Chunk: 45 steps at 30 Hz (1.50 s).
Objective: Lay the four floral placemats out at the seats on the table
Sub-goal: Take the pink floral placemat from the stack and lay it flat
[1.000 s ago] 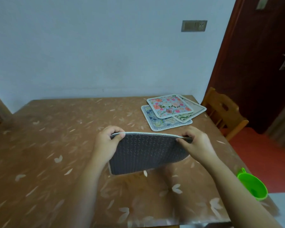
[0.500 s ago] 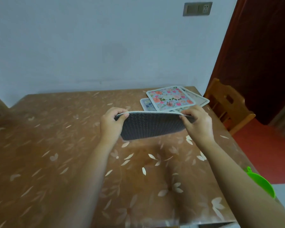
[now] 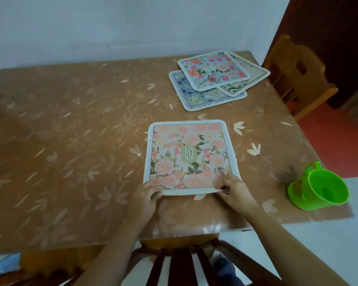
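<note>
While flat and print side up on the table: pink placemat point(image 3: 189, 157), near the near edge, a little right of centre, oval "GARDEN" label at its middle.
Left hand point(image 3: 145, 196): at the mat's near left corner, fingers curled, fingertips point(image 3: 155, 191) pinching the white border.
Right hand point(image 3: 235, 190): at the near right corner, fingers folded over the border, closed on the mat's edge.
Stack of three placemats point(image 3: 214, 79): far right part of the table, well apart from the pink one, fanned and overlapping.
Top of stack: pale blue mat point(image 3: 213, 70) with red and pink roses, lying skewed.
Middle of stack: cream mat point(image 3: 249, 74), mostly covered, sticking out to the right.
Bottom of stack: blue-patterned mat point(image 3: 186, 93), showing at the left and near sides.
Table point(image 3: 70, 131): brown cloth printed with pale leaves and flowers, under a glossy clear cover.
Green plastic cup point(image 3: 318, 186): on its side near the right edge of the table, mouth facing near-right, handle at the far side.
Wooden chair point(image 3: 298, 73): at the far right side, beside the stack.
Dark chair back point(image 3: 184, 263): at the near edge, below the pink mat, between the forearms.
</note>
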Available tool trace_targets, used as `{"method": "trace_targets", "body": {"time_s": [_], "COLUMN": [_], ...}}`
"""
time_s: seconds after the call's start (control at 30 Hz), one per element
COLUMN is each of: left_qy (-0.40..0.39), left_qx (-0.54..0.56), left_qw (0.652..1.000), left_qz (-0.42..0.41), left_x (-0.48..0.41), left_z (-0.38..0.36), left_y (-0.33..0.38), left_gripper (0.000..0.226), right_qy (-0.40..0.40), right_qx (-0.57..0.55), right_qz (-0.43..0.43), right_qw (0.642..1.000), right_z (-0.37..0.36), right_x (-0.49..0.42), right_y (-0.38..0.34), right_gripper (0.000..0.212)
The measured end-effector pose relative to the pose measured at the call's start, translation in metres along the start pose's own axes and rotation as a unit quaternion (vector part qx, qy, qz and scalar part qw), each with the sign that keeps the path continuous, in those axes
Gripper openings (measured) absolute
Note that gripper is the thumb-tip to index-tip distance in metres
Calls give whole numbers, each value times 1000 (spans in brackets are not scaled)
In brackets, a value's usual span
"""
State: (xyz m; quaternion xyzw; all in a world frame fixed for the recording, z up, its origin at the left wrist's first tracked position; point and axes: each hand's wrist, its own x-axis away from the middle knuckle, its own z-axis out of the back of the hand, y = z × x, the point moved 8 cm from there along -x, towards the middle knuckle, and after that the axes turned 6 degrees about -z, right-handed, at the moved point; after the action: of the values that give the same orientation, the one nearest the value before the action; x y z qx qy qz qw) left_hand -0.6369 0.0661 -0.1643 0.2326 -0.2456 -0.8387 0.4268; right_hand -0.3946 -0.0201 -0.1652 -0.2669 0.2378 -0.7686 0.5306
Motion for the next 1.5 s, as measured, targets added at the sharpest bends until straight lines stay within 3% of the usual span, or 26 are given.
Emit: {"method": "trace_targets", "body": {"time_s": [0.13,0.6,0.97,1.5], "left_qy": [-2,4,-23,-89], "left_qx": [-1,-1,-29,-20], "left_qw": [1000,998,998,994], "left_qz": [8,63,47,54], "left_x": [13,32,29,45], "left_z": [-1,-2,-3,-8], "left_y": [-6,-21,-12,-11], "left_gripper": [15,15,13,14], "right_qy": [-24,9,-6,-59], "right_qx": [10,15,103,95], "right_qz": [-11,-16,-22,-52], "right_qw": [1000,1000,994,992], "right_z": [-20,-31,-29,-33], "right_x": [7,19,23,41], "right_y": [4,4,1,-2], "right_gripper": [9,13,8,8]}}
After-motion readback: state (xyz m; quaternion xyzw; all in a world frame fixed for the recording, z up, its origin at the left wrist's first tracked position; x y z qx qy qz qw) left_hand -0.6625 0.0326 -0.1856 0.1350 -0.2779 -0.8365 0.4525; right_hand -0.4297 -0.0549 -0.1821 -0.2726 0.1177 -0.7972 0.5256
